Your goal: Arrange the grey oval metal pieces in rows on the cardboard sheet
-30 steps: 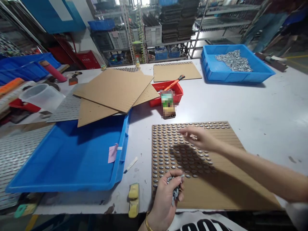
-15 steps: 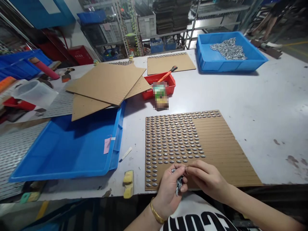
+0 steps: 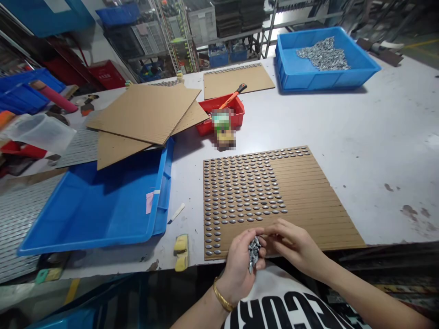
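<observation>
At the bottom centre, the left hand (image 3: 238, 260) is clenched around a bunch of metal studs (image 3: 254, 255), its grip closed, at the near edge of a slotted cardboard sheet (image 3: 318, 219) on the bench (image 3: 377, 137). The right hand (image 3: 291, 244), out over the rows of studs (image 3: 240, 192) a second ago, now sits just beside it, fingers curled toward the bunch; whether that grip holds a stud cannot be told. Upper right, a blue tray (image 3: 308, 80) holds a heap of studs (image 3: 322, 54).

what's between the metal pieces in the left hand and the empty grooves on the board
Nothing visible blocks the metal pieces: the bare grooves of the cardboard board lie beyond the left hand, with the right hand beside it.
</observation>
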A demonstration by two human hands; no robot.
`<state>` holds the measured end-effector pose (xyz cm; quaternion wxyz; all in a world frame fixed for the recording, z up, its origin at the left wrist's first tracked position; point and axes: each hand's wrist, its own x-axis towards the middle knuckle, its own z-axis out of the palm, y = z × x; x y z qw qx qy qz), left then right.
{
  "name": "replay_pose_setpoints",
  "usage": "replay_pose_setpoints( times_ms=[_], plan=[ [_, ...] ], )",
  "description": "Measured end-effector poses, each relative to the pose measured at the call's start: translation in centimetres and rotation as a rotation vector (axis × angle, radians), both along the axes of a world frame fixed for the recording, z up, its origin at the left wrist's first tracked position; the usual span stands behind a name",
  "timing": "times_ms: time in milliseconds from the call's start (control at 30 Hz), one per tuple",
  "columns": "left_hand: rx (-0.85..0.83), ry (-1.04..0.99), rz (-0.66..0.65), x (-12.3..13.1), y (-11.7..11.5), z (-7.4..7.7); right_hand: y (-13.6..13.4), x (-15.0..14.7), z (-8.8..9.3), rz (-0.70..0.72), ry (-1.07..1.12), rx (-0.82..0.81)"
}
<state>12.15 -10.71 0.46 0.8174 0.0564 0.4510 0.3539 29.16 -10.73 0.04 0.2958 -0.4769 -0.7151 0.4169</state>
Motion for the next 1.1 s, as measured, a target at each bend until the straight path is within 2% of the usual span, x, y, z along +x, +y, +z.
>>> replay_pose_setpoints(
  times_ms=[67,167,233,400,533,700,967,1100],
  plan=[
    [-0.061,0.004,-0.001,-0.1,-0.1,-0.1,-0.1,0.3,-0.1,-0.064,0.074,-0.071],
    [-0.114,0.003,-0.026,-0.5,0.1,0.2,-0.3,0.8,-0.6,-0.113,0.131,-0.073],
    [-0.086,0.002,-0.017,-0.9,0.6,0.7,-0.2,1.3,-1.1,-0.157,0.132,-0.058],
    [0.040,0.048,0.108,-1.7,1.5,1.5,0.2,2.9,-2.8,-0.251,0.070,-0.017],
    [-0.063,0.031,0.096,-1.3,0.9,1.0,0.8,2.7,-3.7,-0.230,-0.060,0.098],
    [-0.086,-0.013,0.080,-0.7,0.1,0.5,1.6,1.6,-4.2,-0.180,-0.170,0.217],
    [-0.086,-0.010,0.031,-0.6,-0.1,0.3,2.1,1.4,-4.7,-0.178,-0.390,0.283],
    [-0.075,-0.005,0.000,-0.4,-0.2,0.2,2.2,1.2,-4.3,-0.166,-0.454,0.293]
  ],
)
